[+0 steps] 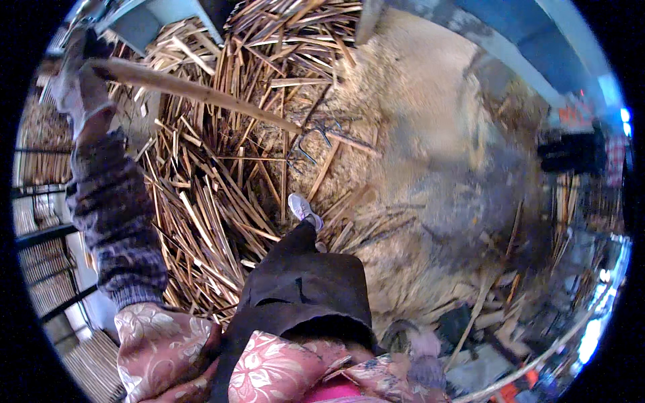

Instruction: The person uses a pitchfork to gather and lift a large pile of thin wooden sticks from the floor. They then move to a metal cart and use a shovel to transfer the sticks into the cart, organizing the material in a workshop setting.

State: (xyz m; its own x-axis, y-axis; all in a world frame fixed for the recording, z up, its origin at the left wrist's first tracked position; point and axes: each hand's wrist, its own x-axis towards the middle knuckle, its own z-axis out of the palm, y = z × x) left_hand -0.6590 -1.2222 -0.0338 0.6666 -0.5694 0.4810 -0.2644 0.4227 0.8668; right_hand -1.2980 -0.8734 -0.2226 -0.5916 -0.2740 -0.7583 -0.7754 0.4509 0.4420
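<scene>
At the upper left my left hand (pixel 84 93), in a greyish glove, is closed around the end of a long wooden handle. This is the handle of a pitchfork (pixel 208 96), which slants down to the right. Its dark metal tines (pixel 314 142) rest among wood strips and sawdust ahead of my foot. My right hand (pixel 424 342) seems to be the blurred lilac-grey shape low beside my right hip. Its fingers cannot be made out, nor whether it holds anything.
Loose wood strips (pixel 201 195) lie heaped on the left, with another heap (pixel 289 40) at the far side. Sawdust (pixel 416 67) covers the floor ahead. Metal racks (pixel 50 235) stand at the left. Mixed scraps (pixel 490 349) lie at the lower right. A person (pixel 581 154) is at the right edge.
</scene>
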